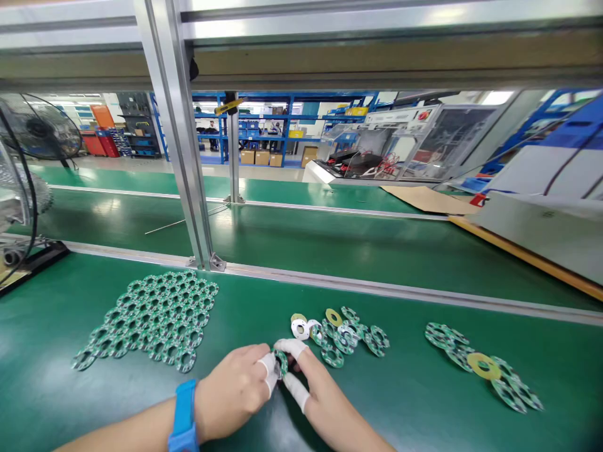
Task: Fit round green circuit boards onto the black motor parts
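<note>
Between my two hands, a green ring-shaped circuit board is held above the green tabletop. My left hand wears a blue wristband and grips the ring's left side with closed fingers. White finger covers show on both hands. The fingertips of my right hand pinch the same ring from the right, thumb below and index finger above. Just beyond them lies a loose group of green rings, with white rings and a yellow ring among them.
A large flat array of green rings covers the left of the table. More green rings and a yellow ring lie at the right. A metal post rises beyond the array; a fan stands far left.
</note>
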`<state>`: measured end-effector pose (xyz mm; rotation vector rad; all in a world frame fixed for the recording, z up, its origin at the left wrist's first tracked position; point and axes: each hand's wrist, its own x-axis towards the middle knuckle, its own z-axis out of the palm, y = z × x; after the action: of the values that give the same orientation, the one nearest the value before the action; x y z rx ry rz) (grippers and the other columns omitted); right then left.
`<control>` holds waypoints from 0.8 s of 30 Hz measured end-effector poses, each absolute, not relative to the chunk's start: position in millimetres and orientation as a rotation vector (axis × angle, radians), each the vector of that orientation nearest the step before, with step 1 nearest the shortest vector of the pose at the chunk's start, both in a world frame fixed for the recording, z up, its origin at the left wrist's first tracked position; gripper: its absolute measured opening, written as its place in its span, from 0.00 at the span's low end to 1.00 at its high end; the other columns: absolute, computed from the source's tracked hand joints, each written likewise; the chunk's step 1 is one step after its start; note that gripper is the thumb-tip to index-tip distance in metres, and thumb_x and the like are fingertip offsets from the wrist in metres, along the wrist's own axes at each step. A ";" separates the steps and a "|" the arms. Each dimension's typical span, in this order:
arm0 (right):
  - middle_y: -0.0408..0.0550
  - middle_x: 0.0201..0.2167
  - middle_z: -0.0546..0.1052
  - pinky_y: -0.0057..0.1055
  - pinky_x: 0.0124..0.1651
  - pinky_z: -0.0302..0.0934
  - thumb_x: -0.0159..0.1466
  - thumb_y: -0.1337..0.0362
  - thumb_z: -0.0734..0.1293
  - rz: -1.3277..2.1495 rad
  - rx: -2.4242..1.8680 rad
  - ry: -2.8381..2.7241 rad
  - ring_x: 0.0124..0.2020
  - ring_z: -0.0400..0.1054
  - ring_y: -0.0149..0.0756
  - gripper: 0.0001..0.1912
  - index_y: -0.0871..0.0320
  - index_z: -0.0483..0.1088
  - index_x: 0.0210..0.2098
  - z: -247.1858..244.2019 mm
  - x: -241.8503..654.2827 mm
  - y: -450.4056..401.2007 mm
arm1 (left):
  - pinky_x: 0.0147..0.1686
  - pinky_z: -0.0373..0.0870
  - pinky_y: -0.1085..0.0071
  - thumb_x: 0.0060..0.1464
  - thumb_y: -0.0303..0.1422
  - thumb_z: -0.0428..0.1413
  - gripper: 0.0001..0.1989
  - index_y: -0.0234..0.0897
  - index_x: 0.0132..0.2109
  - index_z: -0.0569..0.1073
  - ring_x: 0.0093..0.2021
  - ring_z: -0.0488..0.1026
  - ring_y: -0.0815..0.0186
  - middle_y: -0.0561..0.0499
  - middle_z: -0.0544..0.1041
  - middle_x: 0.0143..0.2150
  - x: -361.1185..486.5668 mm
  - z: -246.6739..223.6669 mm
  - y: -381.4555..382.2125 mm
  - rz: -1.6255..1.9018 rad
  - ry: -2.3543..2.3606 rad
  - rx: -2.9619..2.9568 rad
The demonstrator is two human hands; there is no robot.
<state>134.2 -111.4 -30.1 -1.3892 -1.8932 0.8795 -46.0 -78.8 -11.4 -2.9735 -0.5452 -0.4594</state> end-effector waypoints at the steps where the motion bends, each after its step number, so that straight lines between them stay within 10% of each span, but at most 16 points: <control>1: 0.56 0.48 0.70 0.42 0.52 0.60 0.60 0.67 0.57 0.882 -1.387 -1.893 0.48 0.64 0.43 0.17 0.59 0.63 0.49 -30.4 134.7 -111.0 | 0.30 0.67 0.68 0.61 0.25 0.40 0.17 0.32 0.28 0.69 0.32 0.65 0.64 0.48 0.68 0.29 -46.5 -10.0 -77.0 -0.462 -0.507 -2.968; 18: 0.56 0.46 0.71 0.41 0.49 0.61 0.59 0.65 0.58 1.001 -1.395 -1.897 0.45 0.65 0.43 0.19 0.60 0.64 0.50 -22.3 140.0 -107.2 | 0.39 0.70 0.72 0.53 0.25 0.51 0.05 0.35 0.37 0.72 0.37 0.69 0.66 0.50 0.73 0.37 -47.2 -14.5 -72.8 -0.840 -0.878 -3.114; 24: 0.55 0.43 0.72 0.39 0.47 0.64 0.58 0.61 0.61 1.181 -1.315 -1.768 0.42 0.67 0.42 0.22 0.61 0.63 0.51 -18.3 145.2 -101.5 | 0.41 0.68 0.62 0.32 0.48 0.66 0.31 0.34 0.41 0.73 0.40 0.68 0.57 0.45 0.71 0.40 -47.1 -18.9 -65.2 -0.746 -1.515 -3.153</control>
<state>145.2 -101.5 -18.3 -1.3155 -1.7681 1.1808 -47.1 -65.2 -18.9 -3.1531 -1.5145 -0.7461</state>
